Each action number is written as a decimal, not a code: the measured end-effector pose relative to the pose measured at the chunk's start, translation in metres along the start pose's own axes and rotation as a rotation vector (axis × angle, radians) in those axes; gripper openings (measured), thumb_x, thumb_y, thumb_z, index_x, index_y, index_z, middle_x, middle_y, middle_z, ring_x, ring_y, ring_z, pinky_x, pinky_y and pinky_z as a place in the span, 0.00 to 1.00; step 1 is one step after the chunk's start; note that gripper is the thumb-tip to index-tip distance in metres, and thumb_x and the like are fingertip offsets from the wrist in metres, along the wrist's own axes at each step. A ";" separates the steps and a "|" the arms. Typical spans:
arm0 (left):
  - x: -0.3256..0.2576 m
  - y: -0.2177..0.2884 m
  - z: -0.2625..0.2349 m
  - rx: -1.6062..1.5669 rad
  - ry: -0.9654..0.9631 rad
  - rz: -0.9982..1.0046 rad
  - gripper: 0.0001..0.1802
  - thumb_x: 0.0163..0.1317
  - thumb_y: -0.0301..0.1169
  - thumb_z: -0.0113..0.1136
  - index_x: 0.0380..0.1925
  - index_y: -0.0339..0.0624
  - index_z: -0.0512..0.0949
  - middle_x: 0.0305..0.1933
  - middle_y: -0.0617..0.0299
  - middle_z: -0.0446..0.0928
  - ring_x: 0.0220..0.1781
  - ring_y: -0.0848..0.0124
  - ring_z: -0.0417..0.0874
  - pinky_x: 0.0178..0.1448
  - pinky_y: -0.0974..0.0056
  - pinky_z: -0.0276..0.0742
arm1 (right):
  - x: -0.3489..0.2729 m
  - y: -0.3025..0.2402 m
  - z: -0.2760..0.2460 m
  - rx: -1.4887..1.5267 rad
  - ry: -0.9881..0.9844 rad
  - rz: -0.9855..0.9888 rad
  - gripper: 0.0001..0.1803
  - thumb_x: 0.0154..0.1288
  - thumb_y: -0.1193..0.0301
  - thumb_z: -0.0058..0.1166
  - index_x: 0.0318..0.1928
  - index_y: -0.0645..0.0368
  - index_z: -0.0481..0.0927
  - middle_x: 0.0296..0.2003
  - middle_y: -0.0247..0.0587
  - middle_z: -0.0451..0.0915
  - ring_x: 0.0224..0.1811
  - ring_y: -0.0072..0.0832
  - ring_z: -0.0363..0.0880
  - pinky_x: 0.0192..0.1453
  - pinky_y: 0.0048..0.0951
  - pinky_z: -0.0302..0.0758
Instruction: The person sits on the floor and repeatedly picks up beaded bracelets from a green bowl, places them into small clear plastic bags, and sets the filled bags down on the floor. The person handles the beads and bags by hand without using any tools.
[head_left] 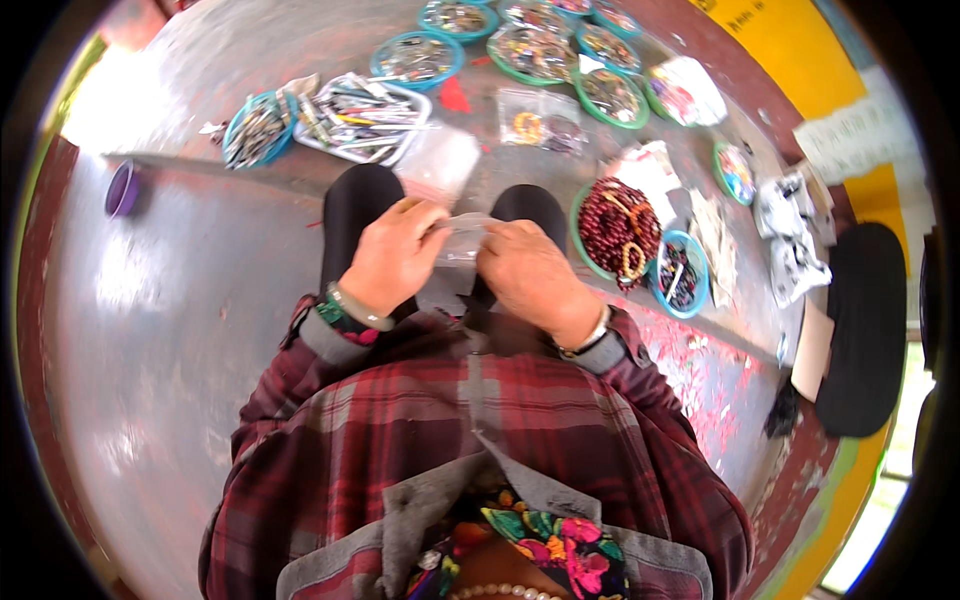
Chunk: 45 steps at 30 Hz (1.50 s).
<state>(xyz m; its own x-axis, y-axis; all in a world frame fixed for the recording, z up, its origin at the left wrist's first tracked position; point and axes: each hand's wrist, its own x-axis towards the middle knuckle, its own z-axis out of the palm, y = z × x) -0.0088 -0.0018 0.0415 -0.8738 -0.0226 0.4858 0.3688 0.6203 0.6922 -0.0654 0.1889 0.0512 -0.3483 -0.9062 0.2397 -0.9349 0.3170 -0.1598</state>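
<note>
Between my hands, above my lap, is a small clear plastic bag (462, 242). My left hand (393, 258) pinches its left edge between thumb and fingers. On the other side my right hand (532, 272) has its fingers closed at the bag's right edge, the fingertips partly hidden. I cannot make out anything inside the bag. Just beyond my knees lies a stack of clear plastic bags (447, 163). To the right of my right hand, a green basket (577, 232) holds dark red bead strings (612, 222).
A white tray (412, 150) of pens and a blue basket (285, 128) of packets stand ahead-left on the ledge. Several baskets sit farther back, including a green basket (637, 122). A blue basket (702, 270) stands right; a purple cup (123, 190) is far left.
</note>
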 end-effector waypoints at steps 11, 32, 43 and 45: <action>0.008 0.000 0.012 0.041 -0.046 -0.014 0.02 0.53 0.21 0.59 0.28 0.35 0.77 0.25 0.54 0.76 0.29 0.58 0.76 0.33 0.61 0.71 | -0.058 0.055 0.015 0.415 0.647 0.514 0.13 0.52 0.76 0.60 0.42 0.58 0.81 0.40 0.43 0.82 0.45 0.38 0.80 0.50 0.33 0.74; 0.021 -0.006 0.031 0.025 -0.096 -0.079 0.03 0.53 0.20 0.58 0.29 0.34 0.77 0.26 0.53 0.77 0.30 0.57 0.77 0.35 0.61 0.73 | -0.258 0.309 0.130 -0.311 0.134 1.416 0.14 0.47 0.62 0.59 0.31 0.58 0.81 0.33 0.51 0.81 0.41 0.47 0.78 0.48 0.42 0.73; 0.018 -0.002 0.029 0.015 -0.100 -0.064 0.02 0.54 0.20 0.58 0.28 0.34 0.77 0.25 0.52 0.75 0.28 0.57 0.75 0.33 0.61 0.71 | -0.253 0.283 0.075 -0.121 0.652 1.250 0.09 0.54 0.68 0.57 0.34 0.60 0.79 0.30 0.49 0.80 0.34 0.46 0.78 0.40 0.38 0.73; 0.017 -0.001 0.028 0.002 -0.089 -0.058 0.02 0.54 0.21 0.58 0.29 0.34 0.77 0.25 0.53 0.75 0.28 0.57 0.75 0.33 0.61 0.71 | -0.251 0.279 0.062 -0.049 0.653 1.275 0.09 0.55 0.69 0.57 0.35 0.60 0.79 0.31 0.47 0.79 0.33 0.43 0.79 0.39 0.36 0.73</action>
<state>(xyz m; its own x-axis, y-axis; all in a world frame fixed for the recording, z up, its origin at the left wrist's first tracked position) -0.0328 0.0188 0.0343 -0.9184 0.0116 0.3954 0.3163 0.6217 0.7165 -0.2342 0.4875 -0.1127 -0.8922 0.2836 0.3516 0.0381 0.8228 -0.5670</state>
